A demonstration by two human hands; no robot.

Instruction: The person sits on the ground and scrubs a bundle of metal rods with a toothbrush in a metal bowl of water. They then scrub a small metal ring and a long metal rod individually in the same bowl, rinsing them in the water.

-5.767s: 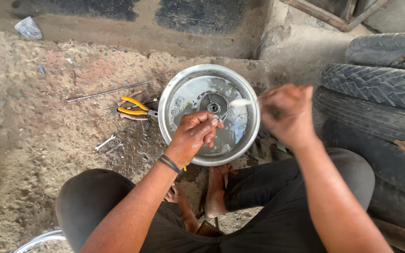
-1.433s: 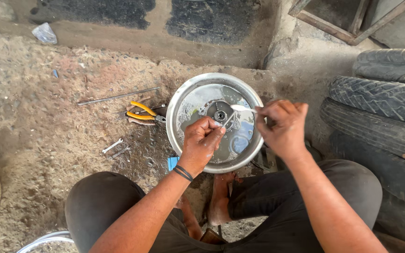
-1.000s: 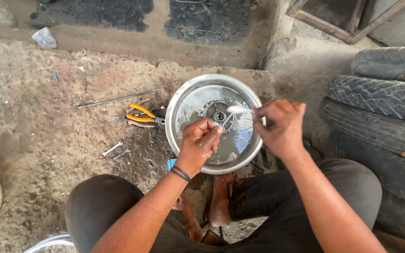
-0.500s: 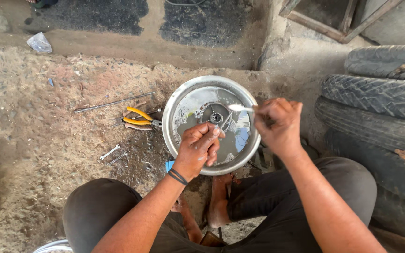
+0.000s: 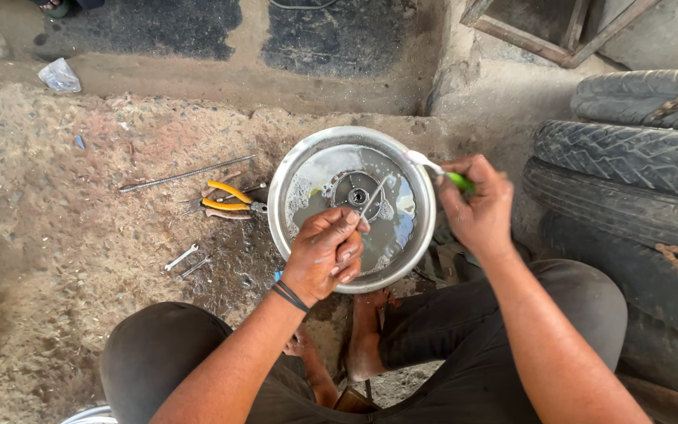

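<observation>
Left hand (image 5: 325, 255) pinches a thin metal rod (image 5: 373, 197) over the liquid-filled steel basin (image 5: 292, 169) on the ground; right hand (image 5: 476, 206) closed around a green-handled brush (image 5: 442, 172) at its rim.

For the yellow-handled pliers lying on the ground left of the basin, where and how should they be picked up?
Probably by the two yellow handles, from above and from the left. The pliers lie flat on the dirt, handles splayed leftward and free, while the jaw end points right, close to the metal basin rim.
</observation>
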